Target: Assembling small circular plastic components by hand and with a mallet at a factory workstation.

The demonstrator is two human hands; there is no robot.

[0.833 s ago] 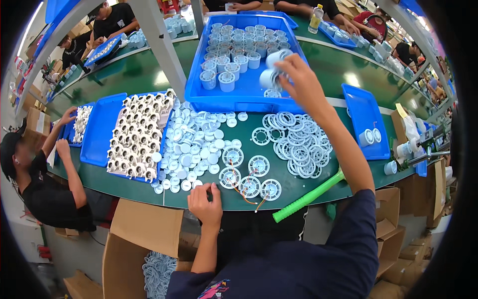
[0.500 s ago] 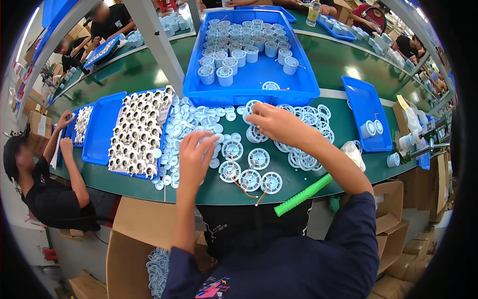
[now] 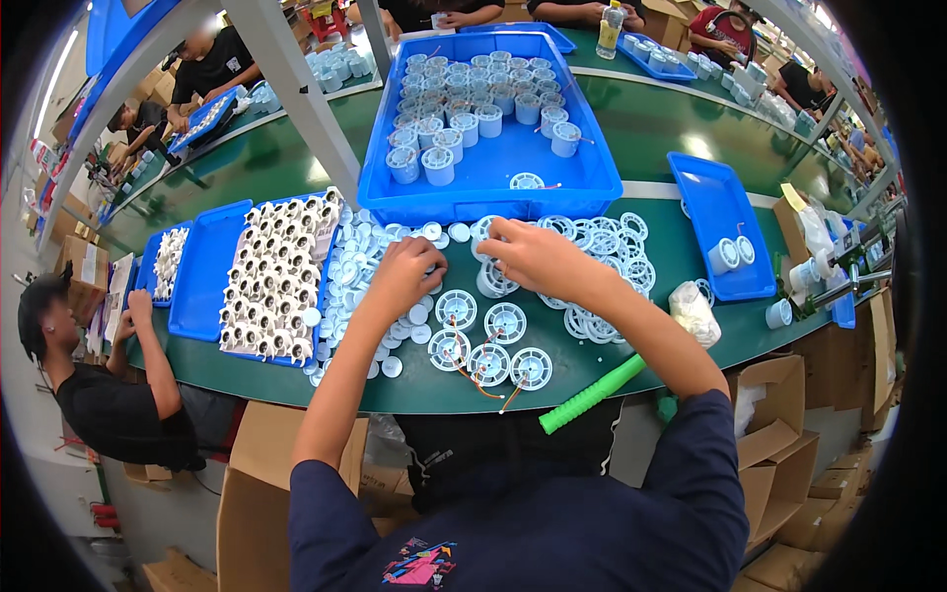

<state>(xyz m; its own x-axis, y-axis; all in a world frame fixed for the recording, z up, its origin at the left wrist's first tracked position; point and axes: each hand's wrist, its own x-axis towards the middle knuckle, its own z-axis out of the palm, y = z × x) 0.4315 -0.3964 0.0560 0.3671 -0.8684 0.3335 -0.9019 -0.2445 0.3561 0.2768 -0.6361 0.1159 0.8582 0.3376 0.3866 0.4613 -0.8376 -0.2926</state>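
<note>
My right hand [image 3: 528, 255] pinches the edge of a light blue round plastic part [image 3: 481, 233], held upright just above another round part [image 3: 493, 280] on the green table. My left hand [image 3: 406, 276] is down on the right side of a heap of small light blue discs [image 3: 361, 259]. Its fingers are bent inward, and whatever lies under the fingertips is hidden. Nearer to me lie several light blue spoked wheel-like parts [image 3: 505, 323], some with thin orange and brown wires. Light blue rings [image 3: 610, 247] are piled beside my right forearm.
Beyond my hands stands a large blue bin [image 3: 493, 205] of light blue cups. White moulded parts [image 3: 276, 276] fill a tray at left. A green ribbed tube [image 3: 592, 395] lies by the front edge. A blue tray [image 3: 725, 197] is at right. A co-worker [image 3: 118, 395] sits at left.
My left hand has moved up and away from me onto the disc heap, its fingers bending down. My right hand still holds the round part, slightly lower and to the left in view.
</note>
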